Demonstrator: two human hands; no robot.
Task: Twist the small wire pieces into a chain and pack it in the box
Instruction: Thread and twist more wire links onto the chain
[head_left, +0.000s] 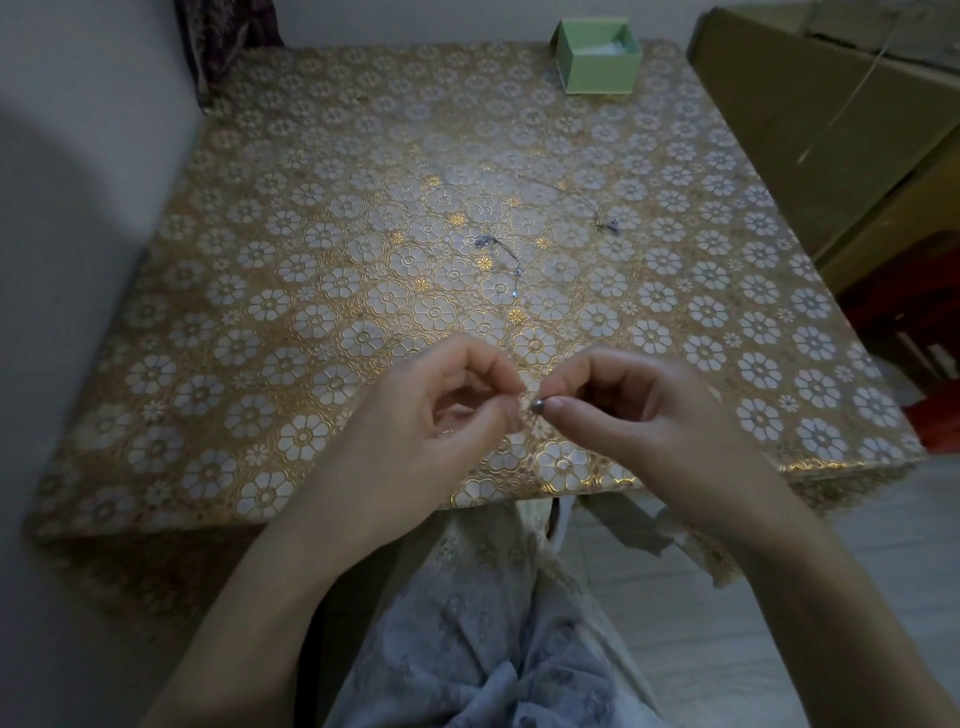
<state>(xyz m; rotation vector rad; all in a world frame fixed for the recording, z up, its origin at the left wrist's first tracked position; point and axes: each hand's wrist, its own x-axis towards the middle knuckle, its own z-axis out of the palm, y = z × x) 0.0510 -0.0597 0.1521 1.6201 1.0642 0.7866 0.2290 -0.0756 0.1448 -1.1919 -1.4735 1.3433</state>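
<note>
My left hand (441, 410) and my right hand (634, 410) meet above the near edge of the table (260, 322), fingertips almost touching. Between thumb and forefinger of each I pinch a very thin wire piece (529, 400), barely visible. A thin chain with small silver bits (501, 257) lies on the cloth in the middle of the table. Another thin wire length with a small silver end (605, 223) lies to its right. The open green box (597, 54) stands at the far edge, something white inside it.
A gold and white flower-patterned cloth covers the table. A large cardboard box (831, 130) stands close on the right. A white wall runs along the left. My lap in pale patterned fabric (493, 623) is below the table edge.
</note>
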